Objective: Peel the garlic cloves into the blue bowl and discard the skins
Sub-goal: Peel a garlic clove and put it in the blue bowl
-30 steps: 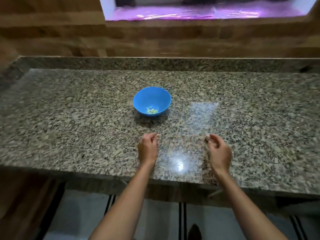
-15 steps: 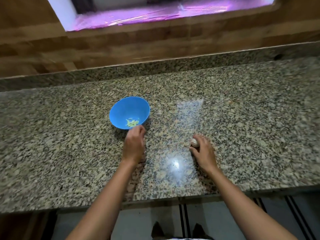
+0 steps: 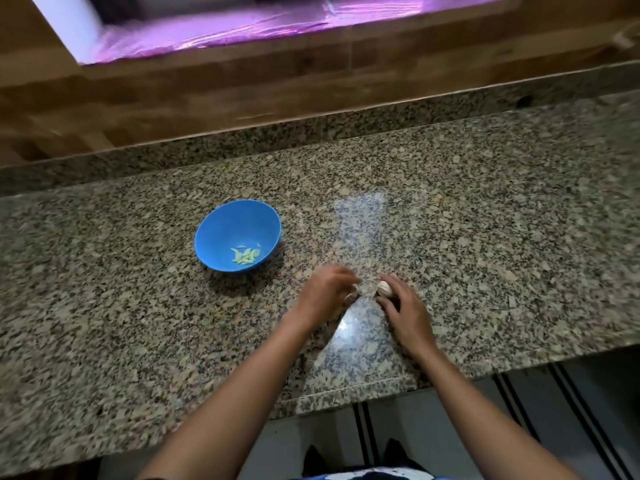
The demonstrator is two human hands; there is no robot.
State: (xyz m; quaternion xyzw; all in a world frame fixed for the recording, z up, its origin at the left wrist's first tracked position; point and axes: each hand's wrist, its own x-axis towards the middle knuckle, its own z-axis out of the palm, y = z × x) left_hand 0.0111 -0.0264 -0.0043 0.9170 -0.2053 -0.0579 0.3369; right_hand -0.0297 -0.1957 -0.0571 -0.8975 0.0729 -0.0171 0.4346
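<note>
A blue bowl (image 3: 221,233) stands on the granite counter, left of my hands, with several pale peeled cloves (image 3: 245,255) lying in its bottom. My right hand (image 3: 403,308) holds a whitish garlic bulb (image 3: 384,288) down on the counter, fingers curled round it. Just left of the bulb, my left hand (image 3: 323,292) is blurred by motion, its fingertips close to a small whitish bit (image 3: 358,290). I cannot make out whether those fingers hold anything.
The speckled granite counter (image 3: 485,237) runs left to right, with its front edge near my body. A wooden wall with a purple-lit opening (image 3: 263,26) rises behind it. Striped floor covering (image 3: 554,410) shows below the edge.
My left hand has come back from beside the bowl to the garlic on the right. My right hand stays on the bulb. The view has tilted and shifted.
</note>
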